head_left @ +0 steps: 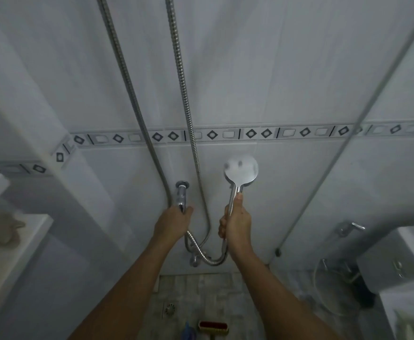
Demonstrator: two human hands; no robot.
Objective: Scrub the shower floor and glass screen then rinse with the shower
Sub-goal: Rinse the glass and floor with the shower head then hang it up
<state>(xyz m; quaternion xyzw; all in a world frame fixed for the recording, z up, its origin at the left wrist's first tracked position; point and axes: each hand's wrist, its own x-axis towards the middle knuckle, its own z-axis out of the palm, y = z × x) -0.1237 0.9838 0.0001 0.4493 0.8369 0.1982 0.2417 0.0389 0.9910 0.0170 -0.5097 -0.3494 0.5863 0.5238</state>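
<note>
My right hand (236, 223) grips the chrome handle of the round shower head (241, 170), held upright against the white tiled wall. My left hand (174, 222) is curled round the chrome tap lever (182, 195) on the wall. A ribbed metal hose (184, 94) loops from below the handle up the wall, and a second hose (130, 89) runs beside it. The grey shower floor (196, 290) with its round drain (170, 309) lies below. A red-backed scrub brush (213, 326) lies on the floor at the bottom edge. The glass screen edge (343, 148) runs diagonally at the right.
A blue object (188, 331) sits next to the brush. A white ledge (17, 241) at the left carries a grey cloth. Beyond the screen at the right stand a toilet cistern (402, 256), a spray tap (348, 228) and a dark bin.
</note>
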